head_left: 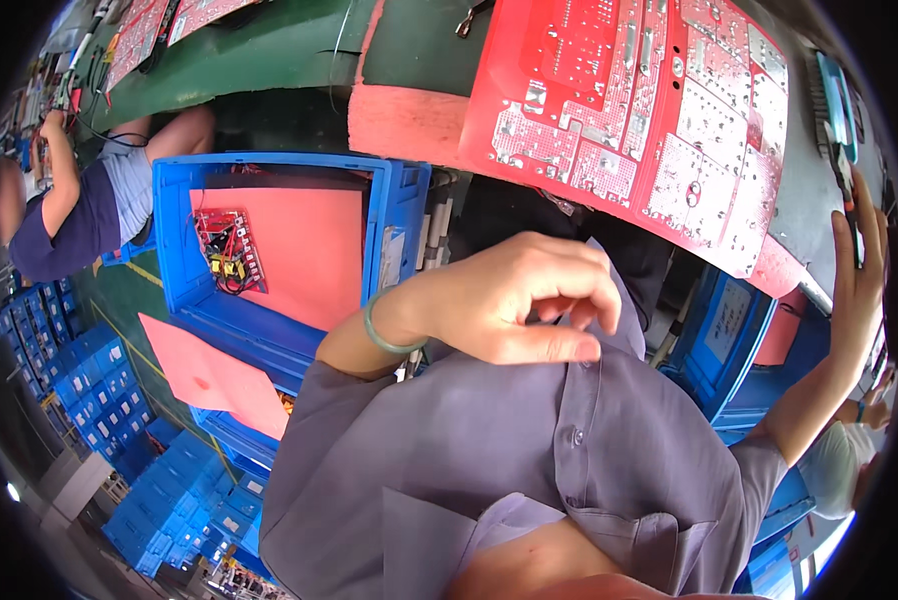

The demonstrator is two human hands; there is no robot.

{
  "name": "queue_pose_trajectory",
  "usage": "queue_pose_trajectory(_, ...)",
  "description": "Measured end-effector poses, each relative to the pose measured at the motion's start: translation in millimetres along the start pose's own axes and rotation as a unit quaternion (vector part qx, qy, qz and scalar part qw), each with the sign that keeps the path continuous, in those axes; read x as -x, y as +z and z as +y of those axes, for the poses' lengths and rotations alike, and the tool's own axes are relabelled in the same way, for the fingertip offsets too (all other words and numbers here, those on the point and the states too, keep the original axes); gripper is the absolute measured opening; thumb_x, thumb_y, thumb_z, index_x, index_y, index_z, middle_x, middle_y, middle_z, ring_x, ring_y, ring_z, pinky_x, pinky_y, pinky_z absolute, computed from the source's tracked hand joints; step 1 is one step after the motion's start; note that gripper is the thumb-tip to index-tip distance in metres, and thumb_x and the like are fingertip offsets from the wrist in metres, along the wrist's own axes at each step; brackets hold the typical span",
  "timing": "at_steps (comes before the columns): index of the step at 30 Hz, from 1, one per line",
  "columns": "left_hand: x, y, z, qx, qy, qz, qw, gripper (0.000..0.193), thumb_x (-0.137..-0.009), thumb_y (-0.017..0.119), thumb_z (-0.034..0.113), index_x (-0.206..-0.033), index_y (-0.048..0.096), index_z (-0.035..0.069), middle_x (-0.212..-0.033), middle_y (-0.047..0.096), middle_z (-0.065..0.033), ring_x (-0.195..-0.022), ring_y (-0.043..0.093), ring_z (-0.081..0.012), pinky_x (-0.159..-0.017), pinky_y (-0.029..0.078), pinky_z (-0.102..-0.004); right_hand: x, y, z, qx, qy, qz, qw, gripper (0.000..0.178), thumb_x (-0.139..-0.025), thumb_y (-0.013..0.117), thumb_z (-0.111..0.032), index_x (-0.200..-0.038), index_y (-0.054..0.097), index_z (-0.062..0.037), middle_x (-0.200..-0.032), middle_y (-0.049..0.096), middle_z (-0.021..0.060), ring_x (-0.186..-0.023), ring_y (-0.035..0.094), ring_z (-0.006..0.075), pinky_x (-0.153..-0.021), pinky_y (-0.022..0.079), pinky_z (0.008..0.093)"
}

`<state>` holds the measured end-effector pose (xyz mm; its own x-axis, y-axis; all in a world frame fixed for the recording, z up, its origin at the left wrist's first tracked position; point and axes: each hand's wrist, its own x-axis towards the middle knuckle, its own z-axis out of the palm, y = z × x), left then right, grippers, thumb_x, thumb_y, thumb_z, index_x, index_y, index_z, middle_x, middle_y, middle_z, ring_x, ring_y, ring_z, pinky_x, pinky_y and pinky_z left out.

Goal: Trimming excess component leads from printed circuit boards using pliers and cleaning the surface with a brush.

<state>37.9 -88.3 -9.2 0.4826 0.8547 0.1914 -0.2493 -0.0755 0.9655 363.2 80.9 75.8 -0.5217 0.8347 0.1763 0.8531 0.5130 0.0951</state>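
My left hand (534,300), with a pale green bangle (387,330) at its wrist, hovers in front of my grey shirt. Its fingers curl loosely, a gap shows between them and the thumb, and nothing is seen in it. Beyond it, a large red circuit board (619,110) lies solder side up on the bench, apart from the hand. At the far right my right hand (862,245) reaches along the bench, its fingers around a slim dark hand tool (841,175), whose exact kind is unclear. A brush (835,100) with a blue back lies just beyond.
Pink foam (409,120) edges the green bench. At left, a blue crate (289,160) holds pink sheets and a wired circuit board (231,250); a pink sheet (214,375) sticks out below. Another blue crate (719,340) stands at right. A co-worker (79,215) sits at left.
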Motion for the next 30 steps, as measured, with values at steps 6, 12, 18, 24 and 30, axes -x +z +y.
queue_pose_trajectory(6, -5, -5, 35, 0.049, 0.044, 0.053, 0.996, 0.032, -0.071, 0.072, 0.012, -0.098, 0.058, 0.002, -0.065, 0.052, -0.0021, -0.053, 0.045, -0.0104, -0.046, 0.033, -0.0237, 19, 7, 12, 0.012, 0.021, 0.035, 0.999, 0.035, -0.09, 0.054, -0.025, -0.124, 0.054, -0.0182, -0.107, 0.06, 0.0097, -0.095, 0.06, 0.0209, -0.082, 0.048, 0.034)
queue_pose_trajectory(12, -28, 11, 84, 0.151, 0.027, -0.062, 0.986, 0.031, -0.074, 0.069, 0.026, -0.062, 0.05, 0.004, -0.057, 0.04, -0.0026, -0.038, 0.035, -0.0091, -0.037, 0.024, -0.0242, 11, 13, -4, -0.033, -0.002, 0.058, 0.998, 0.034, -0.088, 0.057, -0.024, -0.121, 0.057, -0.0172, -0.106, 0.061, 0.0101, -0.095, 0.061, 0.0197, -0.082, 0.048, 0.0318)
queue_pose_trajectory(18, -45, 6, 102, 0.112, -0.021, -0.063, 0.992, 0.029, -0.074, 0.069, 0.023, -0.065, 0.046, 0.007, -0.055, 0.039, -0.0019, -0.04, 0.034, -0.0106, -0.038, 0.022, -0.0255, 26, 20, 3, -0.025, 0.047, 0.031, 0.998, 0.033, -0.088, 0.058, -0.023, -0.12, 0.057, -0.0172, -0.107, 0.061, 0.0093, -0.096, 0.061, 0.0198, -0.084, 0.047, 0.0319)
queue_pose_trajectory(24, -52, 1, 70, 0.15, 0.175, -0.127, 0.965, 0.014, -0.071, 0.073, 0.016, -0.077, 0.061, 0.011, -0.066, 0.048, -0.0046, -0.042, 0.04, -0.0145, -0.038, 0.027, -0.0281, 22, 10, -10, -0.082, 0.051, 0.034, 0.995, 0.033, -0.086, 0.058, -0.02, -0.119, 0.057, -0.0131, -0.105, 0.061, 0.0098, -0.094, 0.06, 0.0192, -0.081, 0.046, 0.0294)
queue_pose_trajectory(30, -11, -30, 43, 0.084, 0.212, 0.176, 0.958, 0.01, -0.079, 0.064, 0.01, -0.078, 0.057, 0.003, -0.068, 0.042, -0.004, -0.05, 0.035, -0.0121, -0.045, 0.026, -0.0284, 25, 29, -5, -0.062, 0.063, 0.04, 0.995, 0.034, -0.084, 0.06, -0.025, -0.117, 0.058, -0.0158, -0.087, 0.056, 0.009, -0.072, 0.053, 0.0234, -0.067, 0.043, 0.033)
